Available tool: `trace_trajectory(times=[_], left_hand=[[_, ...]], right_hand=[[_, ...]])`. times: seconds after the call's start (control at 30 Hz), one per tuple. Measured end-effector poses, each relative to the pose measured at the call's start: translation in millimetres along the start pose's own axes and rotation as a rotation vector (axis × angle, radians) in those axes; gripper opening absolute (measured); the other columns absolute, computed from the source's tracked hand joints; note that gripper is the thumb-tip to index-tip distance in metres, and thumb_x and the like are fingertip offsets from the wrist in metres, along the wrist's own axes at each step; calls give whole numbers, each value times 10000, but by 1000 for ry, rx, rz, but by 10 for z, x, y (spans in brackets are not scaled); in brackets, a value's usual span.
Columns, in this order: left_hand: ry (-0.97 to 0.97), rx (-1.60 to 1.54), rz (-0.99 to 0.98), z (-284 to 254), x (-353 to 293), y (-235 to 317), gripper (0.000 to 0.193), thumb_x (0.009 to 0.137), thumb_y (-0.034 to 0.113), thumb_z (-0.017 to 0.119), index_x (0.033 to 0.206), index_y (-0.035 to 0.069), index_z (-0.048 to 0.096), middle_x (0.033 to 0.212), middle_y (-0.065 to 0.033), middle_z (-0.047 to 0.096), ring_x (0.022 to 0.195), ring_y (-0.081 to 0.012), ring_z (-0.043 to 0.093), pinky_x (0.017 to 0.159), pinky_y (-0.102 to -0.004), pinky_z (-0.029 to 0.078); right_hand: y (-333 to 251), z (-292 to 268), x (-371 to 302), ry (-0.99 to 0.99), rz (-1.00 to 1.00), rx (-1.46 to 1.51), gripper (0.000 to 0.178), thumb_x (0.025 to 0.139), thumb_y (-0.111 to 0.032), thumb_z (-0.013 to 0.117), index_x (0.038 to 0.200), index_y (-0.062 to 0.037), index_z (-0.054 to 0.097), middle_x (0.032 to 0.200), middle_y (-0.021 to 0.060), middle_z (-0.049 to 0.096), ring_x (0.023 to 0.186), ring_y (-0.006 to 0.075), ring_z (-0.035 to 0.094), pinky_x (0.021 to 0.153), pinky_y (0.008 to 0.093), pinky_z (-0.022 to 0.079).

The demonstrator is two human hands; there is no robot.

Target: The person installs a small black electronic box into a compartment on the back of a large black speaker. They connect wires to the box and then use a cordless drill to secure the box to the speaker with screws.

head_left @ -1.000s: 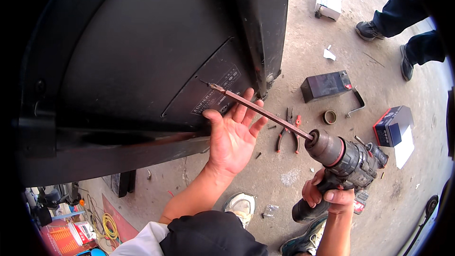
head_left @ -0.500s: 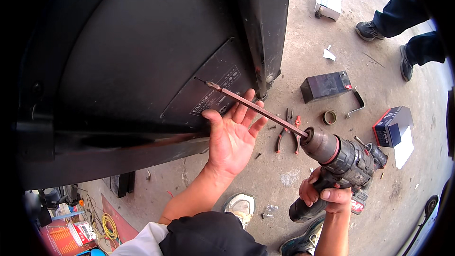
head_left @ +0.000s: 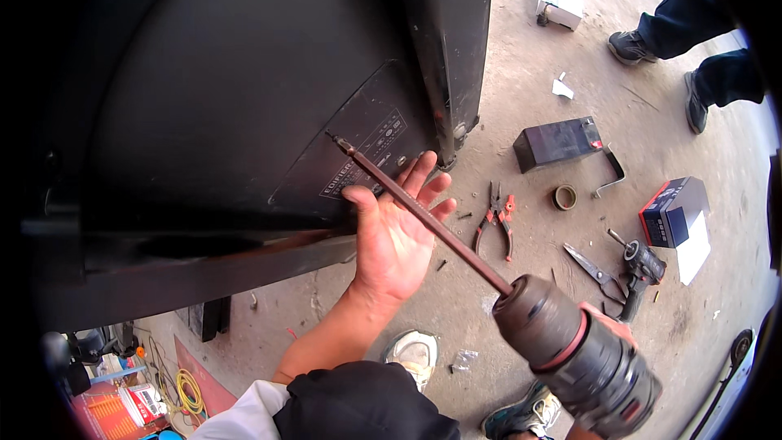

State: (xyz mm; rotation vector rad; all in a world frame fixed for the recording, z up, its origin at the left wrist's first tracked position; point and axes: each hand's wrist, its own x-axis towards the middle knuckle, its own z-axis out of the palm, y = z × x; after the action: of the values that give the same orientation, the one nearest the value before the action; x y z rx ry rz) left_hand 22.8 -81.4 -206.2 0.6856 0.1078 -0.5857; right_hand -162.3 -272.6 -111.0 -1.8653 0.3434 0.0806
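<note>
A large black casing (head_left: 220, 73) fills the upper left, with a printed label panel (head_left: 375, 147) on its face. My left hand (head_left: 391, 244) is palm up with fingers spread, its fingertips by the panel's lower edge; it holds nothing. A power drill (head_left: 586, 367) is gripped in my right hand (head_left: 612, 326), which the drill's body mostly hides. From its chuck a long reddish-brown driver bit (head_left: 432, 224) reaches across above my left palm. The bit's tip meets the panel's upper left corner, where a small dark screw end shows.
On the concrete to the right lie pliers (head_left: 495, 224), scissors (head_left: 599, 273), a tape roll (head_left: 564, 197), a black battery (head_left: 558, 145), another power tool (head_left: 643, 269) and a box (head_left: 680, 212). A person's legs (head_left: 692, 20) stand far right. Cables (head_left: 189, 391) lie lower left.
The drill has tilted, its body swinging down and to the right, and my right hand has dropped mostly out of sight. The bit's tip is closer to the panel. My left hand has hardly moved.
</note>
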Motion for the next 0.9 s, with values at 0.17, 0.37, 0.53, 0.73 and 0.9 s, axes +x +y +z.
trace_trajectory(times=[0.17,0.37,0.53,0.73,0.9], left_hand=[[14,34,-4,-59,6,2,910,786,792,507,1335,66,519,1391,-76,546,1199,-230,538,1002,-399,444],[-14,16,-8,-41,29,-1,884,790,790,504,1319,83,545,1386,-69,551,1200,-226,536,1004,-394,438],[-67,-58,12,-105,28,1,946,843,710,531,1403,-42,407,1408,-117,525,1210,-247,538,1005,-386,448],[-94,-102,7,-89,68,-74,882,904,681,476,1414,-35,403,1413,-127,522,1227,-257,532,1027,-397,435],[-101,-87,17,-162,46,-22,873,907,686,462,1408,-28,418,1418,-129,520,1227,-261,533,1027,-400,434]], right_hand=[[-192,-82,36,116,-592,-299,307,639,-199,735,823,-5,584,674,88,600,585,248,598,619,370,467],[-269,-75,44,152,-633,-431,304,634,-187,738,819,-11,573,683,80,598,596,236,594,610,365,454],[-115,-18,55,178,-555,-266,299,607,-176,755,776,-2,580,697,95,614,612,251,594,621,363,462],[-37,-5,44,174,-401,-144,277,613,-182,751,773,2,620,720,117,631,651,250,609,630,364,464],[75,37,56,149,-300,-22,264,618,-187,749,771,6,653,739,136,645,683,250,621,637,364,466]])
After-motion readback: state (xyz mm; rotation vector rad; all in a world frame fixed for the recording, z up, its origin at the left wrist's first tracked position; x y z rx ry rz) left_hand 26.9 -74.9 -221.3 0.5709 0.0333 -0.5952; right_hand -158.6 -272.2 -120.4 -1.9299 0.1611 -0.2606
